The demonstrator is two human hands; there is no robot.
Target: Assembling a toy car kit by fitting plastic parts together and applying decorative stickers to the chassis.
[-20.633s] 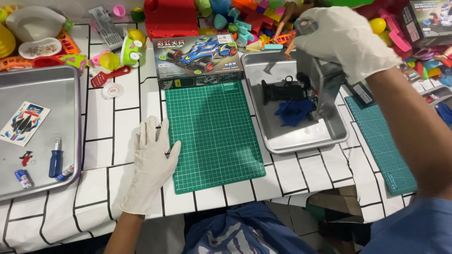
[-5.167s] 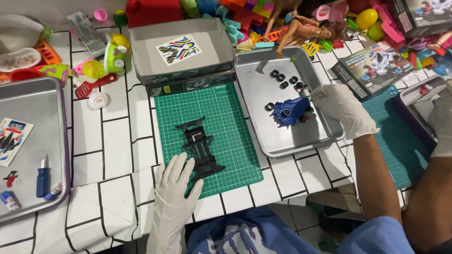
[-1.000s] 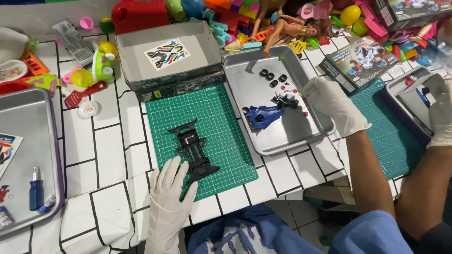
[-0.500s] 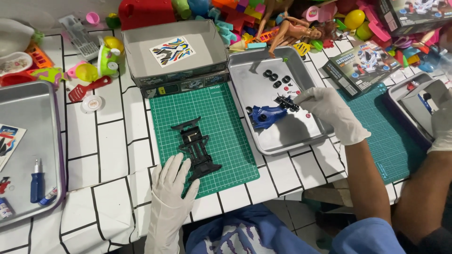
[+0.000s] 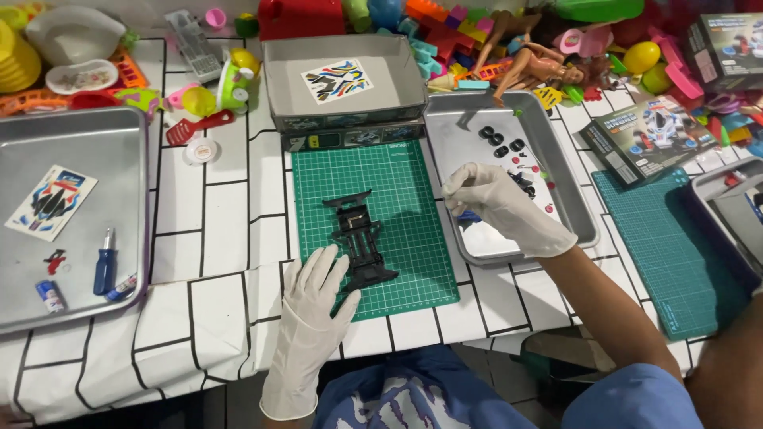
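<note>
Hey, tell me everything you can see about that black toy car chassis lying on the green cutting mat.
The black plastic toy car chassis is a long, narrow open frame with a crossbar at each end, the far one at a slight slant. It looks like matte moulded plastic and carries no wheels and no body shell. It lies flat on the green gridded cutting mat, running roughly away from the person. The white-gloved left hand rests beside its near end, fingertips at its edge.

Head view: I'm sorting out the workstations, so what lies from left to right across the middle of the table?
Left metal tray → blue screwdriver → left hand → black toy car frame on the green cutting mat → right hand over the middle metal tray → teal cutting mat.
</note>
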